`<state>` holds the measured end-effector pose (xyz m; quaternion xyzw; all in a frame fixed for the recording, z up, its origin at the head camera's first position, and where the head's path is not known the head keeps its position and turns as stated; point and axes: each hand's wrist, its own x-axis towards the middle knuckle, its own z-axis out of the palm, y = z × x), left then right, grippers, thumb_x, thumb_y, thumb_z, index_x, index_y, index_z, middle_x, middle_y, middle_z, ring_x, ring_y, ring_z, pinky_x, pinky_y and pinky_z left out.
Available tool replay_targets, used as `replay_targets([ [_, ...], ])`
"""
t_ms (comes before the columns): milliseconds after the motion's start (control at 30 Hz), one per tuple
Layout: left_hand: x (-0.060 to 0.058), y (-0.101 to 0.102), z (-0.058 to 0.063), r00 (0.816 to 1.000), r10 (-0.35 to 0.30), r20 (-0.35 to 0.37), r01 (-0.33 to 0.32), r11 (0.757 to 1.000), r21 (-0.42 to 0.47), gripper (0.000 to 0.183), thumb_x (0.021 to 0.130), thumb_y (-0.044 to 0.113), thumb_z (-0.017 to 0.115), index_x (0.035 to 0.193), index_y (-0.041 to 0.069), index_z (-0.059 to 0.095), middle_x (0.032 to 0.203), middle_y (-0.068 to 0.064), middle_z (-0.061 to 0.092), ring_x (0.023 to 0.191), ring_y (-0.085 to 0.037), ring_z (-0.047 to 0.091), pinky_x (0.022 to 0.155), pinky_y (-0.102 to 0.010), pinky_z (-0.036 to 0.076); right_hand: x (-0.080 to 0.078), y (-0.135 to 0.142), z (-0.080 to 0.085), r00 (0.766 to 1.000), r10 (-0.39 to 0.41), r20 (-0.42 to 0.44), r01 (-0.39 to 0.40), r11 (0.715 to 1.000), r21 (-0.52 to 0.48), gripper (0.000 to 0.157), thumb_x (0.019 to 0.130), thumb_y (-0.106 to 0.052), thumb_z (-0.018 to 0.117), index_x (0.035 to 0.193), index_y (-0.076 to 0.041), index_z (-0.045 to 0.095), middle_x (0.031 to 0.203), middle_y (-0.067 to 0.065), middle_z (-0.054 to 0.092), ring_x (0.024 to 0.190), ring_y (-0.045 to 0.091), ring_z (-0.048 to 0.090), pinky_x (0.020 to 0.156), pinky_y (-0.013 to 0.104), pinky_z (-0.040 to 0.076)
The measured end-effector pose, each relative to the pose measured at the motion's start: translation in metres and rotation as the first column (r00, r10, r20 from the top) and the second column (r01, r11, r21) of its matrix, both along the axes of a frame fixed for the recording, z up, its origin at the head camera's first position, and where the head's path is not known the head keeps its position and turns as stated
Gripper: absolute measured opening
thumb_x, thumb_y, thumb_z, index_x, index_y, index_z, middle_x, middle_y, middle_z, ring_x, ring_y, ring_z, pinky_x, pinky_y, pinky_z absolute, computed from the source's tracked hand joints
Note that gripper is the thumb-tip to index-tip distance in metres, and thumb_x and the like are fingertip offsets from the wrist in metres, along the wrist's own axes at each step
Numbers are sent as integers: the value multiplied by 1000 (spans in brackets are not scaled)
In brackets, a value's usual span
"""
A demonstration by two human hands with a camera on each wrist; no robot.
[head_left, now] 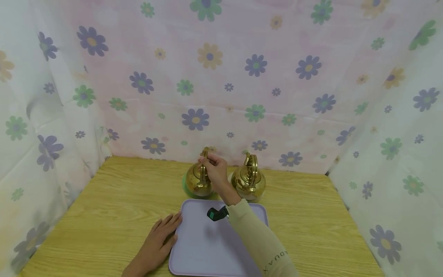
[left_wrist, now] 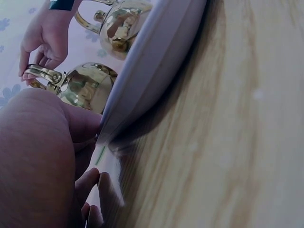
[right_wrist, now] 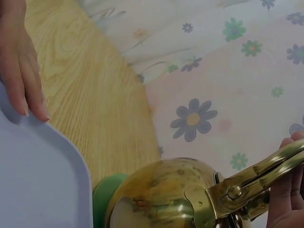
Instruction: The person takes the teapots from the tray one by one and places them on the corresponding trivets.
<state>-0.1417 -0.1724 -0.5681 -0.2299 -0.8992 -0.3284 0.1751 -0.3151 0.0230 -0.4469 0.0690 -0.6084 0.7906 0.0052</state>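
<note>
My right hand [head_left: 218, 172] grips the upright handle of a shiny brass kettle [head_left: 194, 180] with curled fingers. This kettle stands over a green disc [right_wrist: 105, 192] behind the tray. To its right is a second brass kettle [head_left: 243, 188], its handle raised and nothing holding it. My left hand [head_left: 154, 243] lies at the left edge of the light purple tray [head_left: 204, 250], its fingers fairly straight and touching the rim. In the left wrist view, the thumb meets the tray's side. Some right fingertips are hidden behind the kettle handle.
The wood-grain table [head_left: 114, 215] extends on both sides of the tray. Flower-patterned cloth [head_left: 235, 77] hangs behind the table and along both sides. A small black device [head_left: 217, 214] is strapped at the right wrist, above the tray.
</note>
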Motion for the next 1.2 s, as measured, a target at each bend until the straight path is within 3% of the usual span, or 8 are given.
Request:
replay_targets([
  [133, -2, 0, 0, 1000, 2, 3, -2, 1000, -4, 49, 94, 7, 66, 142, 1, 59, 149, -12, 56, 133, -45, 50, 120, -13, -2, -1, 0, -1, 1000, 8, 19, -8, 1000, 6, 26, 100, -9, 65, 120, 7, 70, 92, 5, 75, 73, 12, 71, 69, 25, 60],
  [533, -8, -4, 1, 1000, 3, 18, -3, 1000, -3, 49, 94, 6, 66, 142, 0, 58, 149, -12, 56, 134, -44, 50, 119, -12, -4, -7, -2, 1, 994, 51, 93, -51, 999, 1, 27, 102, -15, 64, 122, 0, 70, 118, 26, 70, 82, 16, 71, 73, 24, 58],
  [767, -11, -7, 3, 999, -13, 40, 13, 1000, 6, 48, 94, 5, 66, 141, -2, 58, 149, -13, 55, 135, -46, 49, 118, -10, -4, -8, -7, 0, 996, 56, 74, -53, 998, -30, 29, 103, -15, 62, 124, 5, 68, 92, 0, 73, 77, 12, 70, 73, 26, 59],
  [933, -13, -8, 3, 997, -21, 68, 21, 1000, 1, 48, 94, 5, 66, 140, -1, 59, 150, -12, 55, 137, -44, 48, 117, -9, -5, -8, -7, 1, 995, 54, 82, -52, 998, -31, 31, 103, -16, 61, 126, 4, 67, 92, -3, 72, 80, 15, 70, 79, 32, 60],
  [967, -13, -8, 3, 997, -18, 75, 19, 1000, -3, 47, 94, 6, 67, 140, 0, 60, 150, -11, 55, 138, -43, 48, 119, -12, -1, -8, -6, 0, 995, 53, 84, -51, 998, -29, 31, 103, -17, 61, 126, 4, 67, 93, -3, 72, 81, 15, 71, 80, 33, 60],
  [1067, -14, -9, 6, 993, -11, 121, 14, 1000, -18, 46, 95, 9, 67, 140, 2, 62, 152, -9, 54, 140, -41, 47, 125, -36, 15, -7, -6, 1, 995, 45, 91, -44, 999, -19, 31, 103, -18, 61, 126, 2, 67, 99, 2, 75, 85, 16, 73, 82, 33, 60],
  [1200, -17, -9, 11, 986, -9, 169, 17, 999, -47, 44, 96, 12, 68, 139, 4, 63, 153, -9, 52, 140, -42, 47, 112, -65, 31, -4, -5, -1, 996, 31, 82, -31, 999, -12, 31, 104, -17, 59, 128, 1, 67, 118, 17, 73, 100, 27, 73, 82, 29, 59],
])
